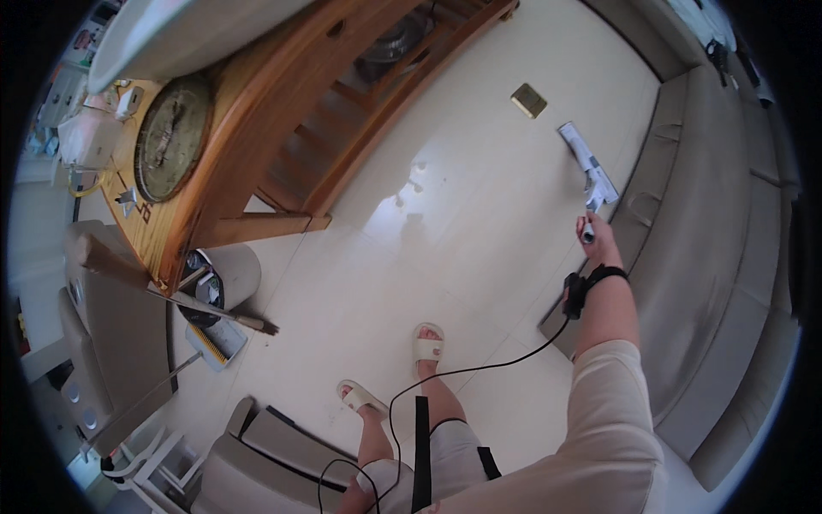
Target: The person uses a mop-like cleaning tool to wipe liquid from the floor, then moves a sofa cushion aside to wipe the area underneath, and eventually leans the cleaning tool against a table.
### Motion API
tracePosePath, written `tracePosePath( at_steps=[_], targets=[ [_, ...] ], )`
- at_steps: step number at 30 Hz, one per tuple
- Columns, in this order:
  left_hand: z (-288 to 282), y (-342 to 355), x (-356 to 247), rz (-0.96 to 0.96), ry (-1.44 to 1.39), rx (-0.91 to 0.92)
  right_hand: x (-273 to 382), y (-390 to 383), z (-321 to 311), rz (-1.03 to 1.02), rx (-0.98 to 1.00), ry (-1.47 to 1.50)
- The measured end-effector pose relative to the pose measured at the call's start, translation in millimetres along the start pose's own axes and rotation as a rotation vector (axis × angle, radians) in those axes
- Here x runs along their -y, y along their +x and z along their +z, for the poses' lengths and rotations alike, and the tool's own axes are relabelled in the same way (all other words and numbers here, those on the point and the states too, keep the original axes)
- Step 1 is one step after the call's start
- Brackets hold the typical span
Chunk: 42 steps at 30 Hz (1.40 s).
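My right hand (597, 240) is closed round the handle of what looks like a flat mop (586, 156). Its long grey-and-white head reaches away over the pale tiled floor, beside the front of the sofa on the right. A black device (582, 289) is strapped to my right wrist, and a black cable runs from it across to my left side. At the lower edge, next to my shorts, a bit of skin that seems to be my left hand (353, 499) shows; its fingers cannot be made out.
A grey-brown sofa (719, 257) lines the right side. To the left stands a wooden table (248, 146) with a round tray (174, 137). Below its corner are a bin (240, 272), a dustpan (217, 343) and a broom (231, 315). A brass floor plate (528, 100) lies ahead.
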<state>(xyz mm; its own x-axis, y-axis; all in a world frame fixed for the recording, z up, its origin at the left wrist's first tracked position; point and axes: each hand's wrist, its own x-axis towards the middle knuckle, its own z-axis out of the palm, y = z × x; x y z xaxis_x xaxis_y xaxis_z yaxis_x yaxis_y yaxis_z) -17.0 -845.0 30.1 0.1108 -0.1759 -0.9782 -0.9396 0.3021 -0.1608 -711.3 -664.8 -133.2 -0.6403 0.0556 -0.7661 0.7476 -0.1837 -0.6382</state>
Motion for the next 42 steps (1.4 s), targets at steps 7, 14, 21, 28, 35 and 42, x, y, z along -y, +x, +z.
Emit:
tracePosePath(
  at_steps=[7,14,21,28,35,42],
  targets=[
    [-9.2,-24.0,1.7,-0.049,-0.061,0.03,-44.9,-19.7,7.9,0.14,-0.131,-0.604],
    [4.6,-17.4,-18.2,-0.05,-0.096,0.039,-113.9,-64.1,-1.5,0.206,0.058,-0.993],
    [55.6,13.8,32.9,0.003,-0.176,0.028,-246.0,-251.6,72.7,0.333,0.141,-0.958],
    [101.2,24.4,79.4,0.026,-0.443,0.013,-396.7,-354.3,107.3,0.421,0.301,-0.993],
    [133.0,13.2,88.9,0.113,-0.798,0.058,-454.7,-505.9,127.3,0.486,0.456,-1.426],
    [146.5,0.7,77.8,0.179,-1.038,-0.029,-475.3,-567.5,83.8,0.58,0.604,-1.7]
  ],
)
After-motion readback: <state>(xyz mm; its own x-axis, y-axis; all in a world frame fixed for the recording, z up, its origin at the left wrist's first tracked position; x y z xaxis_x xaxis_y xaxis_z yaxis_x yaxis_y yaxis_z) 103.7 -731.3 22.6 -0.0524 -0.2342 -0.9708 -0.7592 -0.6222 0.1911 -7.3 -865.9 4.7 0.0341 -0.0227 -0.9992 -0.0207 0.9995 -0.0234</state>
